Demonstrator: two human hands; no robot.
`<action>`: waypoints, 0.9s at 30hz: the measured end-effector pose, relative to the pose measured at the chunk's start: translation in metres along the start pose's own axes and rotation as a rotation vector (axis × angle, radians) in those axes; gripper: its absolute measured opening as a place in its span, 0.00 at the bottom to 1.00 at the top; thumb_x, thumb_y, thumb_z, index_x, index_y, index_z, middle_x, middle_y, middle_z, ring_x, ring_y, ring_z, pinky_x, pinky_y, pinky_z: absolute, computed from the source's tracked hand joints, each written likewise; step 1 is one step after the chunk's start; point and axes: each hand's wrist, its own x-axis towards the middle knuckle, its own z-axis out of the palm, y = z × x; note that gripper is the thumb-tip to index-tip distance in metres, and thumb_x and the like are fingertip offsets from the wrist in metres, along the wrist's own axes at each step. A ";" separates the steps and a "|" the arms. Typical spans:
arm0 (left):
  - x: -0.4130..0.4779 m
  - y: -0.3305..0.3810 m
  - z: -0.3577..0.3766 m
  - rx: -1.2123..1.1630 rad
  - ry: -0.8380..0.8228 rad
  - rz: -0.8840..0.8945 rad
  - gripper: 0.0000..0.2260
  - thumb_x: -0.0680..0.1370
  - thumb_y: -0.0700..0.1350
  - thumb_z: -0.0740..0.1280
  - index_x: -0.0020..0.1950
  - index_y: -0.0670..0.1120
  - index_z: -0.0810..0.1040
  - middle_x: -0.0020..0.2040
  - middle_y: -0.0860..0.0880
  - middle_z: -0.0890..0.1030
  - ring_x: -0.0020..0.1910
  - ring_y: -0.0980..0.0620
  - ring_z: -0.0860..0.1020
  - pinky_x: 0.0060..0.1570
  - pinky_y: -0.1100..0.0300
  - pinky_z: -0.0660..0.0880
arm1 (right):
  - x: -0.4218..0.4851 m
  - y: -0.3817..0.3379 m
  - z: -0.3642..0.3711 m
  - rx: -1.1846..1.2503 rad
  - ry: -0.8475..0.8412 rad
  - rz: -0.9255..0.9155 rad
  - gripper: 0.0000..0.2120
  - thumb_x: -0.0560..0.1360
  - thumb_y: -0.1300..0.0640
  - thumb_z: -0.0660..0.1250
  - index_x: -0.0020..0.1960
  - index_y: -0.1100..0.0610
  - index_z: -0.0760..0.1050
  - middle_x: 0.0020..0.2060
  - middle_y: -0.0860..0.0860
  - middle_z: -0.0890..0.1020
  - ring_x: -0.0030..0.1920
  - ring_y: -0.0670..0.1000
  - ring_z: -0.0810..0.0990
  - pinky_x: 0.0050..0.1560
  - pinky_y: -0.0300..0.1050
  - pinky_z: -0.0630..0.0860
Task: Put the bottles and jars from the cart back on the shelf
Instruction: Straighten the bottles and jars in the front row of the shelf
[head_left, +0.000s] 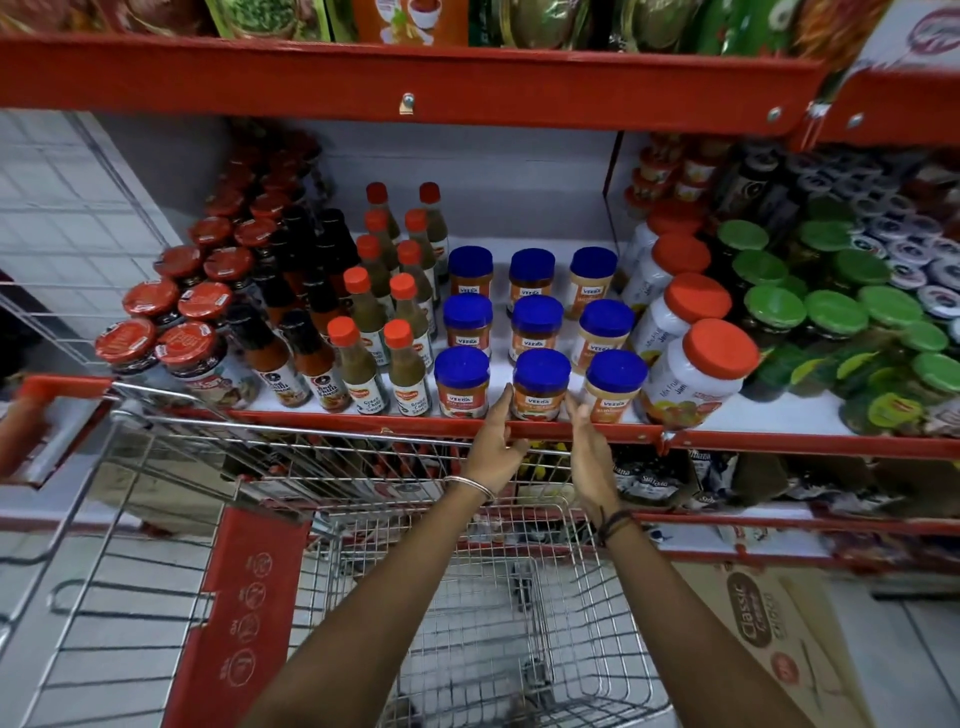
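Observation:
A blue-lidded jar with an orange label (540, 384) stands at the front edge of the red shelf (332, 418), in the middle column of several such jars. My left hand (496, 444) has its fingertips on the jar's left side. My right hand (589, 452) touches its right side with fingers spread. Both hands flank the jar without lifting it. More blue-lidded jars (462, 382) stand to its left and behind, and one with a pale label (613, 384) to its right. The wire cart (519, 613) below my arms looks empty.
Chilli sauce bottles (358, 358) and red-lidded jars (189, 353) fill the shelf's left. White jam jars with red lids (696, 371) and green-lidded jars (831, 317) stand at right. A cardboard box (779, 634) leans by the cart. An upper red shelf (405, 78) overhangs.

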 end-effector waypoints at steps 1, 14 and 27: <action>-0.005 0.000 0.005 0.028 0.071 0.037 0.33 0.73 0.28 0.61 0.74 0.48 0.55 0.69 0.54 0.63 0.70 0.54 0.62 0.70 0.58 0.59 | -0.004 0.003 -0.002 0.031 0.056 -0.060 0.36 0.69 0.26 0.47 0.68 0.46 0.68 0.69 0.47 0.70 0.67 0.44 0.67 0.67 0.44 0.61; 0.016 0.026 0.091 -0.045 -0.012 -0.066 0.38 0.72 0.30 0.62 0.75 0.49 0.47 0.77 0.46 0.53 0.75 0.48 0.54 0.74 0.47 0.58 | 0.011 0.007 -0.055 0.176 0.185 0.019 0.36 0.70 0.28 0.44 0.71 0.47 0.61 0.71 0.46 0.66 0.70 0.46 0.65 0.71 0.50 0.60; 0.002 0.038 0.055 0.062 0.011 -0.007 0.24 0.74 0.30 0.61 0.69 0.42 0.66 0.67 0.44 0.72 0.67 0.50 0.70 0.59 0.64 0.70 | -0.012 0.000 -0.068 0.095 0.242 0.001 0.30 0.77 0.38 0.43 0.67 0.54 0.70 0.66 0.54 0.74 0.65 0.51 0.72 0.66 0.50 0.64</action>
